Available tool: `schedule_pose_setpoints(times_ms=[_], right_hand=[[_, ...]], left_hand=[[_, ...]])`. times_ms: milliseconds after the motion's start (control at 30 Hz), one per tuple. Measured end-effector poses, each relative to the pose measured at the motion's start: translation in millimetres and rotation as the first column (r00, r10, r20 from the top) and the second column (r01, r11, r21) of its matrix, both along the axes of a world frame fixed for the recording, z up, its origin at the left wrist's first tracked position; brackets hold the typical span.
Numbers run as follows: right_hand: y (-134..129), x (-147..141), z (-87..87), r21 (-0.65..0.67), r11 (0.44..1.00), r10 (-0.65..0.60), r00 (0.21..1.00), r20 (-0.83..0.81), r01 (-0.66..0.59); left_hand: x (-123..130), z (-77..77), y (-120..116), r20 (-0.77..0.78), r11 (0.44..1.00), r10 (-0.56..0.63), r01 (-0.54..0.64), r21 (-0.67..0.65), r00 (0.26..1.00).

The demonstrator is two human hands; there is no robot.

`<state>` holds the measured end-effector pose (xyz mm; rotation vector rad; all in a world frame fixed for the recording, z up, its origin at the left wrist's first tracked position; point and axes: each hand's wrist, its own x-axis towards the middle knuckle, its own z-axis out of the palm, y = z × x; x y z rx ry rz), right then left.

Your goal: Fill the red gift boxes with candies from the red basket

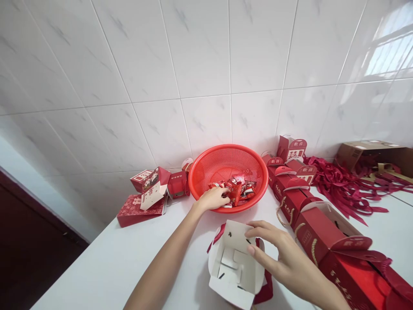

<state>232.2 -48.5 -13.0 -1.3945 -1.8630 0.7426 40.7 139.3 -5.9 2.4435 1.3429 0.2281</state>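
Note:
My left hand (213, 199) reaches into a red plastic colander (227, 150), its fingers slightly apart and touching small wrapped candies (238, 189). No candy is visibly gripped. In front of the colander, a small gift box (230, 254) stands with its top flaps spread. Its inside is white and bare, with slots in the flaps and red ribbon at its sides. My right hand (274, 245) holds this box by its right upper edge, thumb and fingers on the flap.
A row of red gift boxes (318, 228) with rope handles lines the right side. Behind it lie a heap of dark red ribbons (332, 181) and an open cardboard carton (371, 150). More red boxes (142, 211) sit at left. A tiled wall (206, 64) bounds the white table (106, 262).

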Motion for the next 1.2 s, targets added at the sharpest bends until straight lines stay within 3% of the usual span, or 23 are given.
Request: schedule_pose_setpoints(times_ms=[333, 633, 867, 1067, 1200], right_hand=[[-6.8, -6.4, -2.9, 0.069, 0.996, -0.044, 0.997, -0.064, 0.048], [-6.4, -6.9, -10.9, 0.01, 0.998, -0.054, 0.998, -0.044, 0.054], [-4.9, -7.8, -11.2, -0.003, 0.998, -0.063, 0.996, -0.067, 0.062], [-0.2, -8.2, -10.3, -0.016, 1.0, -0.024, 0.999, -0.032, 0.024], [0.6, -7.3, -13.5, 0.026, 0.998, -0.047, 0.997, -0.053, 0.049]], left_hand=[[-1.6, -2.9, 4.1, 0.047, 1.0, 0.006, -0.007, 0.02, 0.999], [-4.6, -2.8, 7.7, 0.105, 0.997, -0.016, 0.008, 0.073, 0.994], [-4.6, -3.9, 17.6, 0.226, 0.994, 0.044, -0.064, 0.085, 0.973], [-2.1, -2.8, 21.6, 0.346, 0.971, 0.119, -0.181, 0.153, 0.931], [-8.3, -9.5, 30.7, 0.56, 0.978, 0.106, -0.188, 0.091, 0.822]])
